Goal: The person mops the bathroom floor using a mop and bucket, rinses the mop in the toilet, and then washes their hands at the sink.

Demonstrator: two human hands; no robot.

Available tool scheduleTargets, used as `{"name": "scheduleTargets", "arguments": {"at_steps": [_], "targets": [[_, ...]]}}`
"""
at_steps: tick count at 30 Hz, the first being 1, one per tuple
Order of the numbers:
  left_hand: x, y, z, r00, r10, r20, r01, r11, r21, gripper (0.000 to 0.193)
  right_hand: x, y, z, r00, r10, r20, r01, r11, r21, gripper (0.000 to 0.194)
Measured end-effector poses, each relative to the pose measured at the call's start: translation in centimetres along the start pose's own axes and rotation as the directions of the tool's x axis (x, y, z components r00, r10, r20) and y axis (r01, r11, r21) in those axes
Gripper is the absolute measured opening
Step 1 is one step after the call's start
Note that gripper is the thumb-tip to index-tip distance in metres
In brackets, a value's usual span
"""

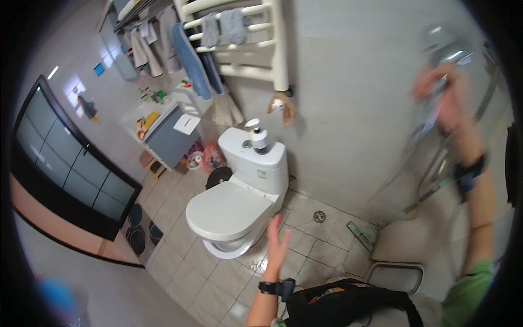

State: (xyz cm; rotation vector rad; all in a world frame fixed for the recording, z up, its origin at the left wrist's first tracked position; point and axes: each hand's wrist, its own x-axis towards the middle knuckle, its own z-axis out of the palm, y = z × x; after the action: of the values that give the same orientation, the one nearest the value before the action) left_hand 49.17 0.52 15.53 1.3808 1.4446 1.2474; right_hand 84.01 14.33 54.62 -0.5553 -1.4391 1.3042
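At the upper right my right hand [449, 98] is raised and closed around the handle of a chrome hand shower [453, 53]; motion blurs both. Thin, blurred streaks run down and left from there. My left hand [278, 245] is held out low in the middle with its fingers apart and nothing in it, in front of the white toilet [233, 210]. The toilet's lid is down. A white pump bottle [259, 140] with dark contents stands on the cistern.
A round floor drain [319, 216] lies right of the toilet. A green floor squeegee [363, 235] rests near a grey basin [394, 267]. Socks and cloths hang on a white towel radiator [280, 53]. A washbasin cabinet [169, 137] and a glazed door [73, 159] are at left.
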Motion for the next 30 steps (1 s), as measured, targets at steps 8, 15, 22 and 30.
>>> {"name": "scheduleTargets", "arguments": {"at_steps": [8,15,22,30], "targets": [[-1.5,11.1,9.2,0.963,-0.051,0.266,0.199,0.801,-0.565,0.064,-9.0,23.1,11.6,0.9,0.417,-0.128,-0.37,0.885,0.282,0.034],[1.1,10.2,9.8,0.985,-0.056,-0.163,-0.011,0.922,-0.388,0.049,-10.7,19.8,7.2,0.978,0.207,-0.02,-0.169,0.737,-0.655,0.043],[5.3,3.1,5.3,0.808,-0.095,-0.582,0.195,0.974,0.113,0.032,-22.1,14.9,-20.9,0.33,-0.805,-0.493,-0.688,0.152,-0.709,0.064],[9.7,-5.9,0.5,0.546,-0.14,-0.826,0.344,0.936,0.068,0.031,-23.7,11.4,-32.7,0.409,-0.436,-0.801,-0.399,0.704,-0.587,0.038]]}}
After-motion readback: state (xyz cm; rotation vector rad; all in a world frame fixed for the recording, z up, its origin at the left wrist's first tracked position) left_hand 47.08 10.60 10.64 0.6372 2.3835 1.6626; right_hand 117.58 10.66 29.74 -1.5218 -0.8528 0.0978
